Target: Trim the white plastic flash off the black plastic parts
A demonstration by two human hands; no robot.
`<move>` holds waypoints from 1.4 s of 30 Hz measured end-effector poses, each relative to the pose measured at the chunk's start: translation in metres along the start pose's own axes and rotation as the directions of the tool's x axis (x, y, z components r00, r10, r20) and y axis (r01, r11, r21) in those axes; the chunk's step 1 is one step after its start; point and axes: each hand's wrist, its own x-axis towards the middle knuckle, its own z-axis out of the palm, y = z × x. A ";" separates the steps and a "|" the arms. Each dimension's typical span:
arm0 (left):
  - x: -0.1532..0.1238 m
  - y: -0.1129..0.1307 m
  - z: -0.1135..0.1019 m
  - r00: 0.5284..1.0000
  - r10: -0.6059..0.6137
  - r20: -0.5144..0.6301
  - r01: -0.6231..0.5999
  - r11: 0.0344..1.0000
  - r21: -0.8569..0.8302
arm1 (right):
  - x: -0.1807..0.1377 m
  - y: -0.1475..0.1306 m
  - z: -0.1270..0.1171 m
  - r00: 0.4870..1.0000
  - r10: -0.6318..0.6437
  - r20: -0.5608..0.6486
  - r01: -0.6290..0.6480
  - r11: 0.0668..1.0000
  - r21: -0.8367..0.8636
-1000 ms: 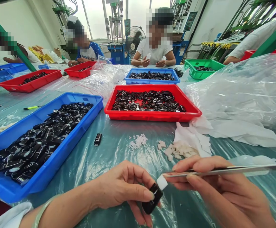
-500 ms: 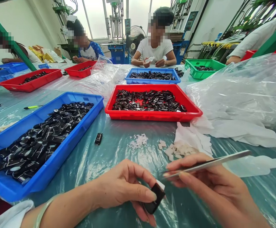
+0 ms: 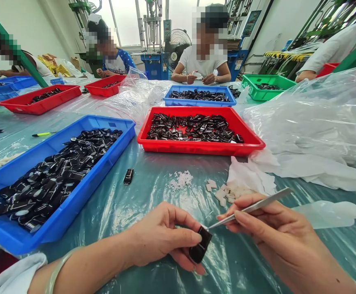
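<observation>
Between thumb and fingers, my left hand (image 3: 171, 239) grips a small glossy black plastic part (image 3: 201, 246), tilted, with its upper edge facing right. My right hand (image 3: 266, 228) is closed around metal tweezers (image 3: 254, 207). The tweezers' tips reach the upper edge of the black part, where a tiny bit of white shows; whether they pinch it I cannot tell. Beyond my hands lie a heap of small white scraps (image 3: 181, 179) and several pale flat pieces (image 3: 225, 192). A single black part (image 3: 128, 176) rests alone on the plastic-covered table.
A blue tray (image 3: 102, 173) full of black parts stands at left. A red tray (image 3: 196, 148) of similar parts lies ahead, with another blue tray (image 3: 199, 103) behind it. Clear plastic sheeting (image 3: 315, 114) is bunched at right. Co-workers sit across the table.
The tweezers have come down and left, their tips now at the black part's upper edge. My left hand has tilted the part slightly, and the white piece seen on it shows less.
</observation>
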 end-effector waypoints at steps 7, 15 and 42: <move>-0.001 0.001 0.004 0.999 -0.026 -0.027 0.027 0.999 0.033 | -0.001 0.005 0.003 0.993 0.082 0.090 -0.081 0.996 -0.023; 0.000 0.001 0.005 1.000 -0.020 -0.020 0.021 0.997 0.072 | 0.001 0.006 0.011 0.993 0.095 0.062 -0.091 0.993 -0.069; 0.003 -0.002 0.002 0.997 -0.054 -0.051 0.059 0.993 0.106 | -0.001 0.015 0.010 0.980 0.133 0.146 -0.123 0.990 -0.072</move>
